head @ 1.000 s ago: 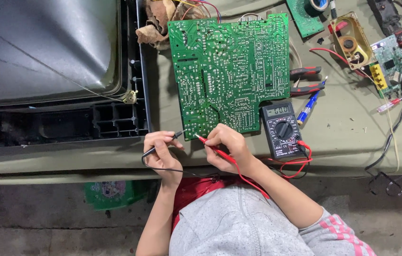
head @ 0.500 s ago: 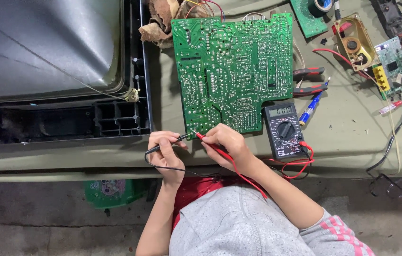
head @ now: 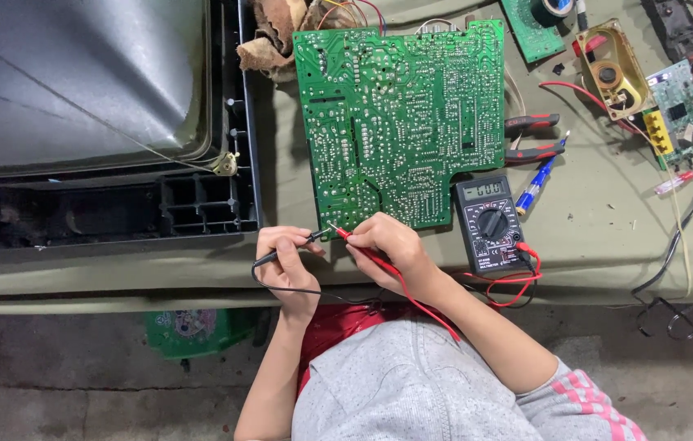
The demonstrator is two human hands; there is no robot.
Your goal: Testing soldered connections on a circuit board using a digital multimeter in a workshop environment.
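Left hand [head: 287, 263] closed around black probe [head: 285, 250]; right hand [head: 391, 247] pinches red probe [head: 363, 245]. Both tips meet at near edge of green circuit board [head: 399, 114]. Black multimeter [head: 489, 224] just right of board; pliers [head: 534, 139] beyond meter.

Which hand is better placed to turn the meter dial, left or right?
Right, probably. The right hand, holding the red probe, lies close beside the black multimeter with bare cloth between. The left hand, holding the black probe, would have to cross over the right to reach it.
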